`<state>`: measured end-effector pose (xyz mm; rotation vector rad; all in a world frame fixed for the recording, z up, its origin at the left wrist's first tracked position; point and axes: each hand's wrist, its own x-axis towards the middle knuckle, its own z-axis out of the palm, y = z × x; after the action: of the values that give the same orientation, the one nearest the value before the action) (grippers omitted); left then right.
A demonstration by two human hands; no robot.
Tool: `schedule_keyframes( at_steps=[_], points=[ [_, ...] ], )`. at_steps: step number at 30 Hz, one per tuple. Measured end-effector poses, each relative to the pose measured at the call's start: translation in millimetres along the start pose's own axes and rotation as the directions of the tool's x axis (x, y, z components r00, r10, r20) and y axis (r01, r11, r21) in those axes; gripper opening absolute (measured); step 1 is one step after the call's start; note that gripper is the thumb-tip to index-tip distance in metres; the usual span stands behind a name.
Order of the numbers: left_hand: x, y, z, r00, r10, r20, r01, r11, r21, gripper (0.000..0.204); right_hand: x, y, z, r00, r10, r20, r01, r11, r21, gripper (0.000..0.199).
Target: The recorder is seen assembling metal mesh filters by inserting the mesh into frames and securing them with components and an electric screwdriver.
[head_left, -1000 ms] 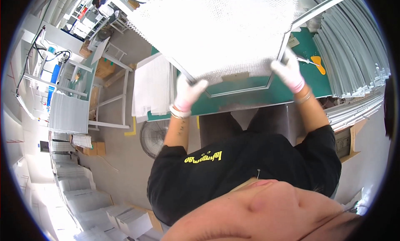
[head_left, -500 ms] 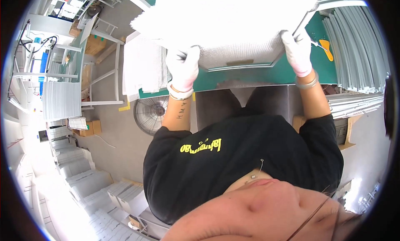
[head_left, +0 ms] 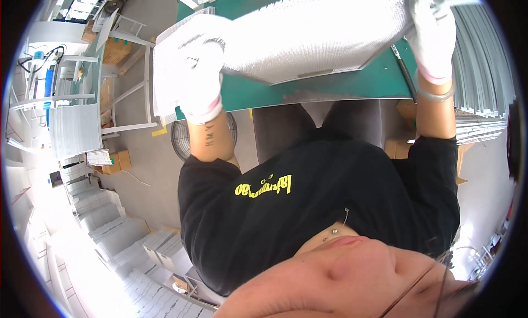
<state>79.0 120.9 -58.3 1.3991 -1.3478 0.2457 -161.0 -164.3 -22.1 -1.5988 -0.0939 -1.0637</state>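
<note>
A white mesh panel in a thin grey frame is lifted and tilted above the green tabletop. My left hand, in a white glove, is closed at the panel's left end. The gloved right hand grips the opposite end near its upper corner; some fingertips are hidden. Glare washes out much of the panel's surface. Beside my right hand, a slim tool with a dark handle lies on the tabletop. White sheets are stacked beneath and beside my left hand.
Grey frame strips are piled along the right side. A floor fan stands under the table's left front edge. To the left are a white rack, cardboard boxes and more stacked panels.
My hands have moved apart, the left one leftward and the right one right and upward. The panel has turned, showing more tabletop. The dark-handled tool has come into sight; the orange-handled one is hidden.
</note>
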Motion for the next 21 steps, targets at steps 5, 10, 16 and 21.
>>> schedule_keyframes(
  at_steps=[5,10,16,21],
  points=[
    [-24,55,31,0.993,-0.053,0.105,0.049,0.998,0.042,0.021,-48,-5,-28,0.989,-0.117,0.090,0.144,0.898,-0.416,0.032],
    [-39,8,30,0.609,0.224,0.761,0.196,0.887,-0.418,0.044,-54,41,-17,0.489,-0.780,0.390,0.215,0.541,0.813,0.050],
    [-85,-47,46,0.515,-0.179,0.838,0.149,0.982,0.118,0.059,-105,20,10,0.778,-0.628,-0.001,0.538,0.665,0.518,0.052],
    [-84,-59,55,0.477,-0.156,0.865,0.105,0.987,0.120,0.057,-143,-14,51,0.745,-0.530,-0.406,0.616,0.780,0.111,0.054]
  ],
)
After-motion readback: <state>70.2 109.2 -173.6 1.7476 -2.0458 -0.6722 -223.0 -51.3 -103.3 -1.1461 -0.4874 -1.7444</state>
